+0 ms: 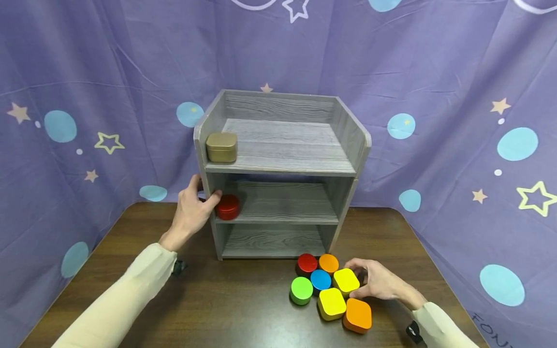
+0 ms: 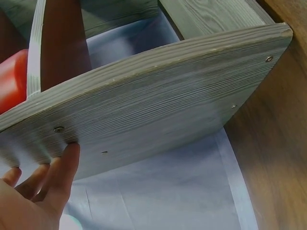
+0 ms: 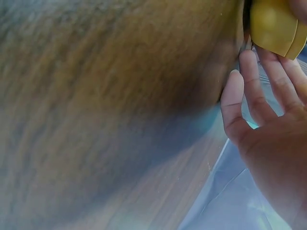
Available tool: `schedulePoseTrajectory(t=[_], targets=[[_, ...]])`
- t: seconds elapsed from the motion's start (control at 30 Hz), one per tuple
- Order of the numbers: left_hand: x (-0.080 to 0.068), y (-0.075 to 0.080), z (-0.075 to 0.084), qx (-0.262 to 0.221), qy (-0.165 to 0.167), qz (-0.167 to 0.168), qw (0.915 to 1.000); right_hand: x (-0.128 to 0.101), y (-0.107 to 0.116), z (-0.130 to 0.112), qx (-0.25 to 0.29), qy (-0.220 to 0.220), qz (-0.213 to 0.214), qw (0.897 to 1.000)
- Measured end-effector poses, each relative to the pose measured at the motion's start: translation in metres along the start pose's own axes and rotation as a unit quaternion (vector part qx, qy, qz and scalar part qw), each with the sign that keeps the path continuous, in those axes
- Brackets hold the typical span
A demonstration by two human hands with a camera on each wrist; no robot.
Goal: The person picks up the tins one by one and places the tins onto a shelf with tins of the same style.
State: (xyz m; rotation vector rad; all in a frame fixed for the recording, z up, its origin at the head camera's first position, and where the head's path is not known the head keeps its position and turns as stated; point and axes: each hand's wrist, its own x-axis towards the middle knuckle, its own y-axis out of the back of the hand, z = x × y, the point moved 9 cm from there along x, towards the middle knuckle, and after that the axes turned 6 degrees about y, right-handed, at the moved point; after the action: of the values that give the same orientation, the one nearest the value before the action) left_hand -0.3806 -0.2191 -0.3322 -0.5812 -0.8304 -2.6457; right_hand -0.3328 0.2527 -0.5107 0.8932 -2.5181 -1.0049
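Observation:
My left hand (image 1: 191,208) grips the left side panel of a grey wooden shelf (image 1: 278,169). Its thumb lies over the front edge beside a red round tin (image 1: 228,208) on the middle level. In the left wrist view the fingers (image 2: 64,177) press against the panel's outer face. On the right of the table, my right hand (image 1: 378,280) holds a yellow square tin (image 1: 346,281) between thumb and fingers. The right wrist view shows that yellow tin at its upper right corner, fingertips against its side, with part of it cut off.
Around the held tin stand another yellow square tin (image 1: 331,304), an orange square tin (image 1: 358,315), and round tins in red (image 1: 307,264), orange (image 1: 328,263), blue (image 1: 321,280) and green (image 1: 301,290). A gold tin (image 1: 222,147) sits on the shelf's top level. A purple curtain (image 1: 435,72) hangs behind.

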Motion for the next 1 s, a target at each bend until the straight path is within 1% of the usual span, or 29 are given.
schedulePoseTrajectory(t=[0.1,0.23,0.5,0.63,0.73,0.9,1.0], targets=[[0.000,-0.001,0.000,-0.001,-0.001,-0.001,1.0000,-0.002,0.002,0.000,0.012,-0.007,-0.003,1.000],[0.001,-0.001,-0.001,-0.001,-0.001,0.001,1.0000,-0.004,0.009,-0.006,0.027,-0.002,0.002,1.000],[0.001,-0.001,0.000,0.009,-0.006,0.005,0.9999,-0.004,0.021,-0.021,0.026,0.003,0.022,0.999],[0.000,-0.001,0.003,0.020,-0.010,0.002,0.9998,0.002,0.022,-0.037,0.023,0.017,0.031,0.999],[-0.001,-0.002,0.003,0.025,-0.007,-0.004,0.9997,0.007,0.022,-0.052,0.025,0.028,0.029,0.999],[-0.002,-0.004,0.002,0.031,0.002,-0.011,0.9994,0.016,0.025,-0.082,0.034,0.046,0.025,0.998],[-0.002,-0.003,0.001,0.034,0.000,-0.012,0.9994,0.023,0.030,-0.103,0.032,0.060,0.028,0.997]])
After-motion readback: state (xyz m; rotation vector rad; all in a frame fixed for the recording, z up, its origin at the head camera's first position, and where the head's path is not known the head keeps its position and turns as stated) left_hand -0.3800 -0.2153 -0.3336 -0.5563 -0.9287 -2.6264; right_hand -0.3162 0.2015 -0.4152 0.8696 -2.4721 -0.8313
